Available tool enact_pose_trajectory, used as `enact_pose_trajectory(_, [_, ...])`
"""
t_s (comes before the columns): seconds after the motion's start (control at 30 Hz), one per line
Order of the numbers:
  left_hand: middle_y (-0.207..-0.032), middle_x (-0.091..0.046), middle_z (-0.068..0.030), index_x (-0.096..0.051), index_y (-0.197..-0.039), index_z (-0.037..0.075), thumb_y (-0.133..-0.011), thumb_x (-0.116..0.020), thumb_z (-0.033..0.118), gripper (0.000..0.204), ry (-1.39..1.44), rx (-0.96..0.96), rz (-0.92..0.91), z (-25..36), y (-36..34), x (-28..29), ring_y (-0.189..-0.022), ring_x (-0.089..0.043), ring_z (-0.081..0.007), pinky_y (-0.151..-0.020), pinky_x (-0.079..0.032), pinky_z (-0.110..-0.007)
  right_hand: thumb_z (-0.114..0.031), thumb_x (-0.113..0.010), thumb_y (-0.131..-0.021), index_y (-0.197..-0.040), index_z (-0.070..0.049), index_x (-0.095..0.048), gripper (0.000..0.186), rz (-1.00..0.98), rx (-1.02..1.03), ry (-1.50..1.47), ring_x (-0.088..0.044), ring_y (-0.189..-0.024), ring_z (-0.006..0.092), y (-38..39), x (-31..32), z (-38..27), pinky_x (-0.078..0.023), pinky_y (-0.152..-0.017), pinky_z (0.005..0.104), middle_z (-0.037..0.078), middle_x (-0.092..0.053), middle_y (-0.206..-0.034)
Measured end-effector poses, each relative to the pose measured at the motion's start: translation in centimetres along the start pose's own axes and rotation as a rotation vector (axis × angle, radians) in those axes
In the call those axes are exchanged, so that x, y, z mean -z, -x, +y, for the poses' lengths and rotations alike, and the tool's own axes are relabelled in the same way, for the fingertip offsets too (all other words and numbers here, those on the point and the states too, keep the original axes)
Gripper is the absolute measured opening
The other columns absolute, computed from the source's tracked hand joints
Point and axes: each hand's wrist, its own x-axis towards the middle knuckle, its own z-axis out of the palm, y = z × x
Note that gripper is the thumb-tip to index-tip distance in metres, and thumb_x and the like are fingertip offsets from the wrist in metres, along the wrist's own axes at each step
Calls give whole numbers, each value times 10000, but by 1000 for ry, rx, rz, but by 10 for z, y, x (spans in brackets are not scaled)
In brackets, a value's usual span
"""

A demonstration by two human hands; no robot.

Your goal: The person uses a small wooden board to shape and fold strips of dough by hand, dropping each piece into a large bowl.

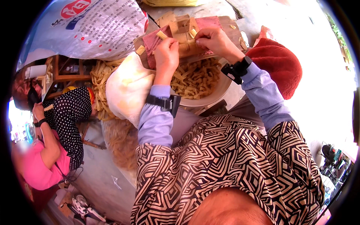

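My left hand (166,55) is closed on a short, ribbed, pale yellow strip (161,35), its end poking out past the fingers. Just to the right, my right hand (217,42) pinches a similar yellow piece (193,33) between thumb and fingers. Both hands are over a wooden board (230,30) partly covered by pink cloth (208,22), with a wooden block (183,23) standing on it. Another small yellow piece lies at the board's left edge. Below my hands, a white basin (221,88) holds many yellow-brown strips (195,80). Their exact kind is unclear.
A large printed white sack (108,28) lies at upper left, beside a heap of yellow strips (100,84). White cloth (127,88) and red cloth (279,63) cover my knees. At left sits another person (48,150) in pink, holding a strip. A bag of strips (122,144) rests beside me.
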Motion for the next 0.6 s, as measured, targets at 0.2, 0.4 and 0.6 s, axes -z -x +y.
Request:
enact_pose_trajectory(0.2, [-788,-645,-193,-648,-876,21,-832,-586,145,145,-317,37,23,4,13,15,-755,-640,-346,-676,-494,-386,-141,-627,-826,-853,-13,-654,134,102,309,141,-607,-647,280,12,-1,-8,-487,-622,350,141,-624,-714])
enact_pose_trajectory(0.4, [-646,-583,-112,-630,-870,-7,-887,-561,142,165,164,255,-228,66,41,11,-572,-534,-169,-573,-451,-303,-219,-620,-840,-781,-12,-632,215,173,209,104,-598,-588,316,22,-22,-19,-463,-568,393,169,-586,-622])
enact_pose_trajectory(0.6, [-684,-582,5,-641,-915,5,-923,-562,229,237,333,158,-446,81,27,32,-595,-506,-57,-521,-414,-231,-175,-578,-915,-887,-56,-698,171,-596,-214,-759,-476,-472,81,70,-1,-71,-431,-474,269,-2,-599,-624])
